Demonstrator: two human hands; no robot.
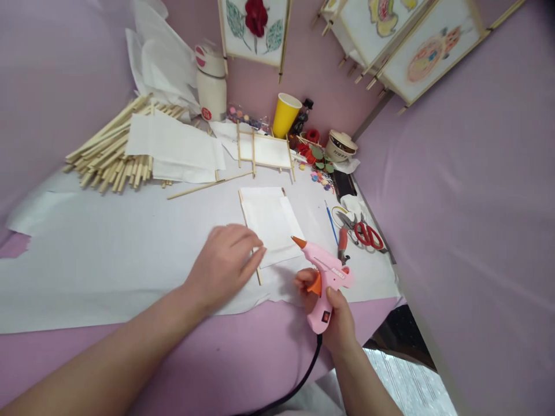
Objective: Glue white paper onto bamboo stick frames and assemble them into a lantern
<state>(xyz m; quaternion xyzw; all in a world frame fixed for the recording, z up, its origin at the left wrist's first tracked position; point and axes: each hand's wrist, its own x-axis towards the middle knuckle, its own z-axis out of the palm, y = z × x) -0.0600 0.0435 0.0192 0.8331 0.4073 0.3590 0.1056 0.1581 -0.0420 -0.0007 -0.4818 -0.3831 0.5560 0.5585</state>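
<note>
My right hand (340, 320) is wrapped around the handle of a pink hot glue gun (323, 263), one finger by its orange trigger. The gun's orange nozzle points up and left, above the right edge of a white paper panel (273, 222). Thin wooden sticks run along the panel's two sides; the left stick (259, 276) sticks out below the paper. Over that left edge is my left hand (228, 257), thumb and fingers pinched together. Whether they grip the stick, the paper or something small is hidden.
A pile of wooden sticks (113, 156) lies at the left under white sheets (177, 147). Behind the panel stand a stick frame (271, 151), a yellow cup (286, 115) and a white bottle (211, 86). Red-handled scissors (368, 236) and a blue brush (332, 222) lie right. A black cord (303, 378) trails below.
</note>
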